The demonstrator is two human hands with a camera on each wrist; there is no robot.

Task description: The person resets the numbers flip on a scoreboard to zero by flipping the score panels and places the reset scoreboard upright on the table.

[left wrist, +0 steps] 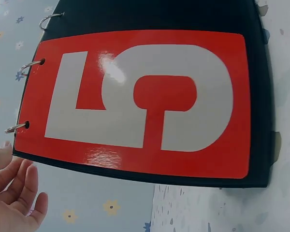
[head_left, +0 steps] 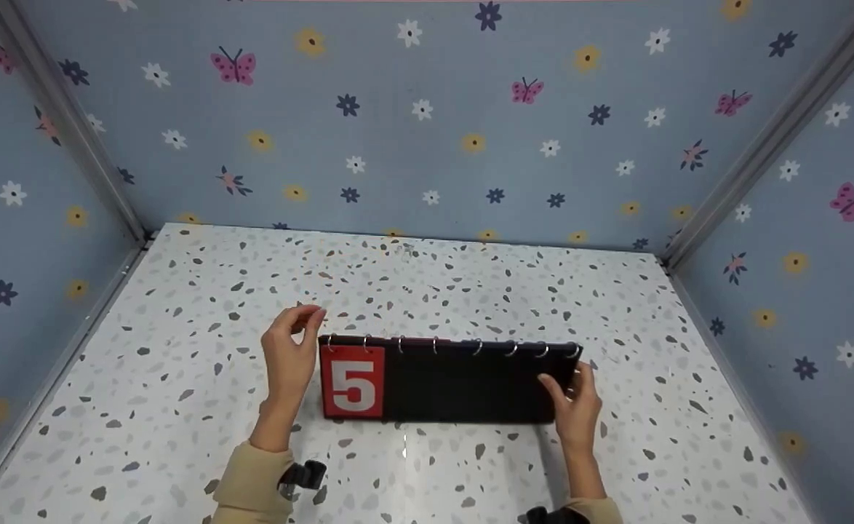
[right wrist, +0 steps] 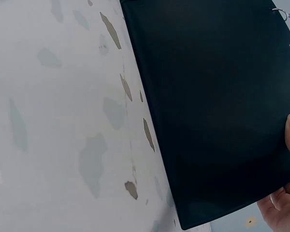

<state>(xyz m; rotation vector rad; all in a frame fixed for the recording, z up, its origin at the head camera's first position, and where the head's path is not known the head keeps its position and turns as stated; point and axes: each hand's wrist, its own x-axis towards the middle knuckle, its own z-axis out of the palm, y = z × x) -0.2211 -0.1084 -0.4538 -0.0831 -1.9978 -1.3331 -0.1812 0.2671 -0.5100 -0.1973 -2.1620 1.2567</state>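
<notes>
A black flip scoreboard [head_left: 463,382] stands on the table with metal rings along its top edge. At its left end hangs a red number card [head_left: 377,393] with a white 5, which fills much of the left wrist view. My right hand [head_left: 578,415] grips the right end, thumb on the front and fingers behind. Beside the upper left corner is my left hand [head_left: 290,356], its fingers loosely bent and thumb close to the board's edge. Nothing shows between those fingers. In the right wrist view, the board's bare black face [right wrist: 212,106] shows the thumb at its edge.
The white speckled table [head_left: 412,291] spreads around the board. A blue wall [head_left: 427,145] with flowers and butterflies closes the back, and similar panels stand left and right, with grey posts [head_left: 776,135] at the corners. Dark straps [head_left: 303,477] sit at the wrists.
</notes>
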